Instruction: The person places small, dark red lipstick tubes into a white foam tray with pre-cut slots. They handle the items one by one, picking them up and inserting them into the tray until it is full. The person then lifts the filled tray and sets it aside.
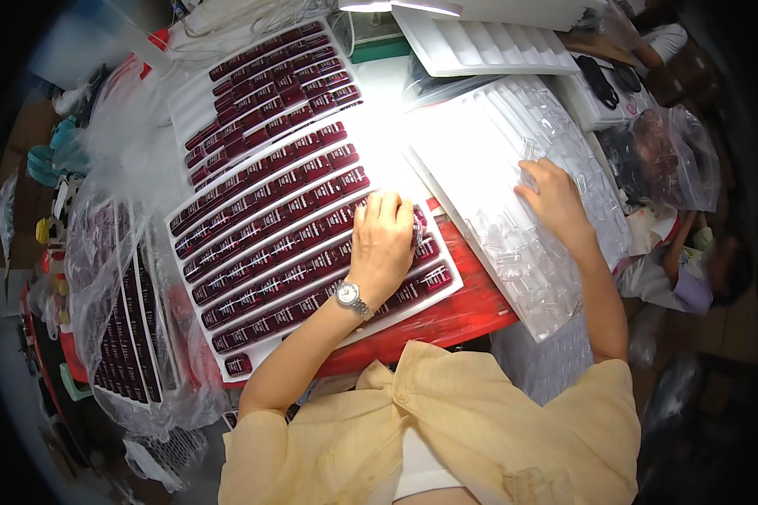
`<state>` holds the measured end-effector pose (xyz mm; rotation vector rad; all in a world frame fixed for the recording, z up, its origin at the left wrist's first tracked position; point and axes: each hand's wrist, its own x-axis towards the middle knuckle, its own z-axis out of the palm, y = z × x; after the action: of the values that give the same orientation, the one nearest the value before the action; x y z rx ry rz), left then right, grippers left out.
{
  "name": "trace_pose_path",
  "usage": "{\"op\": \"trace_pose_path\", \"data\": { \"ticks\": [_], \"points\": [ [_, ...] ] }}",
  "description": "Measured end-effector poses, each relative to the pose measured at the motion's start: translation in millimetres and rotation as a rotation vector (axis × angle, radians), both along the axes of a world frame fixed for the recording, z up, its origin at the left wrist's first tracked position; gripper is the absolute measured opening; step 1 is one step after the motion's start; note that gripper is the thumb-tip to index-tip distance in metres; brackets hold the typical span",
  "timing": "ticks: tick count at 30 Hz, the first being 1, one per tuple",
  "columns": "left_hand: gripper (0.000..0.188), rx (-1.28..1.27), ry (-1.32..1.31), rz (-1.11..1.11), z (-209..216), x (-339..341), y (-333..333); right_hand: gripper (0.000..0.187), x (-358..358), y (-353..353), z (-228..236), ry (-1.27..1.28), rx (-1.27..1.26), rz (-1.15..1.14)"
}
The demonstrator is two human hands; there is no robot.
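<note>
Left hand [382,241], watch [348,293] on its wrist, is palm-down over the right-hand end of the rows of dark-red pieces [269,251] in a white tray [265,348]. Fingers bent and close together; a dark piece shows at the fingertips' right side, can't tell if gripped or just seated there. Rows run lower left to upper right, left hand sits across several of them.

Right hand [557,200] is over the clear pieces [526,278] in the long pale tray [451,178], fingers curled, gap narrow; can't tell if a piece is pinched. Loose clear pieces lie below and left of it, mixed angles, no common axis; the tray's long axis runs upper left to lower right. Right hand is clearly nearer the clear pieces, left hand nearer the dark-red ones. Strip of red tabletop [473,271] separates the trays between the hands.
</note>
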<state>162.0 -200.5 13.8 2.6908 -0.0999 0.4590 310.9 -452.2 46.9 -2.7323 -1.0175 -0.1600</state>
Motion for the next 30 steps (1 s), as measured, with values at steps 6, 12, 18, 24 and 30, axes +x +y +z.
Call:
{"op": "trace_pose_path", "data": {
  "ticks": [6, 12, 18, 24, 30],
  "points": [
    [0.032, 0.106, 0.016, -0.041, 0.9, -4.6, 1.8, 0.019, -32.0, 35.0, 29.4, 0.706, 0.748, -0.032],
    [0.031, -0.660, -0.034, -0.239, 24.5, -20.7, 0.7, 0.013, -73.9, 72.8, 36.4, 1.229, 0.888, 0.094],
    [0.041, -0.708, -0.259, -0.155, 6.4, -39.3, -15.2, 0.011, -81.8, 81.7, 51.1, 1.401, 0.797, 0.056],
    [0.049, -0.605, -0.253, -0.190, 10.0, -35.1, -7.2, 0.016, -77.9, 82.9, 55.9, 1.362, 0.714, 0.114],
    [0.062, -0.451, -0.323, -0.225, 18.8, -30.3, -4.0, 0.014, -68.1, 90.3, 73.1, 1.212, 0.527, 0.126]
  ]
}}
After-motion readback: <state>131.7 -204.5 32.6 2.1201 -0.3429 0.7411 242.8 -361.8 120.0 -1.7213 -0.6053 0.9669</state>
